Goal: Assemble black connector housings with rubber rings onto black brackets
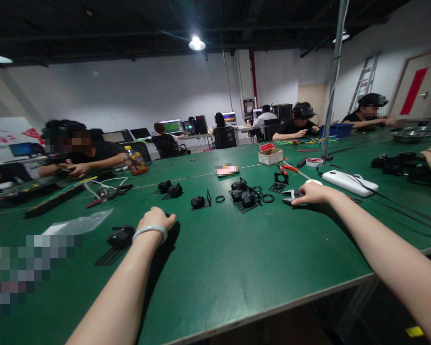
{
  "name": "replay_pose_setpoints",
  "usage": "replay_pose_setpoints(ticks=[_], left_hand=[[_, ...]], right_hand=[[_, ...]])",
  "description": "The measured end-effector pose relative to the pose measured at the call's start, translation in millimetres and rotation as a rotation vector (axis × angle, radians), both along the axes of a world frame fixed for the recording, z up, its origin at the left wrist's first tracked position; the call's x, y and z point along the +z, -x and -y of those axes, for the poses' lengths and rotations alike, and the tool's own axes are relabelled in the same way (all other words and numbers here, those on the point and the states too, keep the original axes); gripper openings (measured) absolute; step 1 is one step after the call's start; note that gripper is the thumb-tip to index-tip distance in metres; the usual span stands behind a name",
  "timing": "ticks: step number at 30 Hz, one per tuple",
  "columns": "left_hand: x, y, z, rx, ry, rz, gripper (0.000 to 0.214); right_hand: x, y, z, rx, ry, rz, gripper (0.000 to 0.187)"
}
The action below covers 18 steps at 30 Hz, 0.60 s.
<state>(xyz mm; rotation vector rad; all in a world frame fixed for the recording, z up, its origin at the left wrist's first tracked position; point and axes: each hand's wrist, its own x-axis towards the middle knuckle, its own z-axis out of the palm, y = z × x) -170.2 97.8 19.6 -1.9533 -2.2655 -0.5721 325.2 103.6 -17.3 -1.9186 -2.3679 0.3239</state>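
Observation:
My right hand [311, 193] is closed round an adjustable wrench [290, 194], whose silver jaws point left, low over the table. My left hand [153, 221], with a pale bangle on the wrist, is curled closed near the table; a bit of something black shows at its fingertips, too hidden to name. Just left of it lies a black cable-gland-like fitting on a slotted bracket [120, 237]. Between my hands are another bracketed fitting [198, 201], a loose black ring nut [220, 199], a cluster of black fittings [244, 195] and another ring nut [268, 198].
The green table [237, 268] also bears an open small box [270, 155], orange-handled pliers [290, 167], a white power bank [350, 183] with a cable, a plastic bag [77, 223] and a drink bottle [136, 161]. A metal pole [333, 86] rises at the right. Co-workers sit around the table.

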Motion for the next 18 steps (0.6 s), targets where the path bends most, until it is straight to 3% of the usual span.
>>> replay_pose_setpoints(ticks=[6,18], left_hand=[[4.8,-1.0,4.4,0.166,0.137,-0.092,0.057],[-0.9,-0.9,3.8,0.248,0.156,-0.128,0.059]], right_hand=[[2.2,1.5,1.5,-0.021,0.013,0.017,0.068],[-0.5,-0.1,2.2,-0.032,0.015,0.048,0.073]])
